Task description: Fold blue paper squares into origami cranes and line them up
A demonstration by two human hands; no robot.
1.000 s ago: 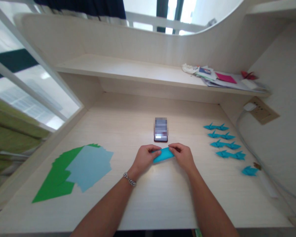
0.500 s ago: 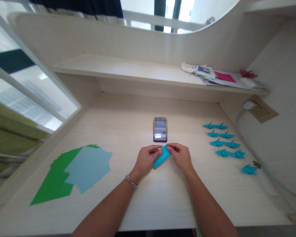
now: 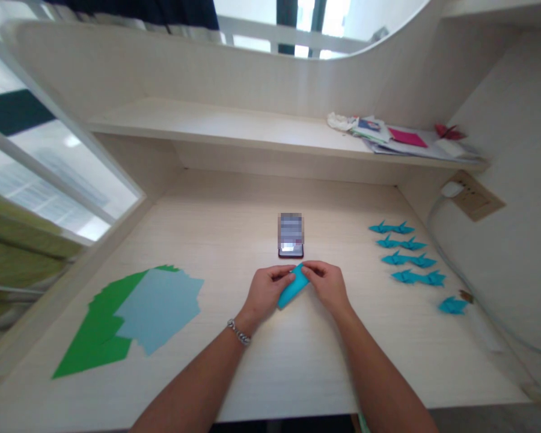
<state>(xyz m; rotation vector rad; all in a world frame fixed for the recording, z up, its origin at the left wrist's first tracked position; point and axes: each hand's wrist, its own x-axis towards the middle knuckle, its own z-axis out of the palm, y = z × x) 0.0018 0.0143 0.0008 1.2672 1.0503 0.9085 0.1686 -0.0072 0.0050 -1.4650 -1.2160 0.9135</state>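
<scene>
A narrow folded strip of blue origami paper [image 3: 293, 290] lies slantwise between my hands, low over the desk. My left hand [image 3: 269, 293] grips its left edge between thumb and fingers. At its upper right end, my right hand [image 3: 327, 282] pinches the paper, thumb and forefinger close together. Just beyond the fingers a phone [image 3: 291, 236] lies flat, its screen lit and blurred. Several folded blue paper figures [image 3: 409, 260] stand in rows of two on the right, with a single blue figure [image 3: 453, 305] nearer me.
Fanned sheets of green paper [image 3: 92, 337] and light blue paper [image 3: 162, 310] lie on the left of the desk [image 3: 198, 391]. A shelf [image 3: 234, 123] crosses the back, bearing papers and a pink sheet [image 3: 407, 137]. A cable [image 3: 460, 273] runs from the wall socket [image 3: 475, 195] along the right edge.
The view has shifted slightly, so everything sits a little further left. Both hands keep the same hold on the blue paper, with no clear change in its fold.
</scene>
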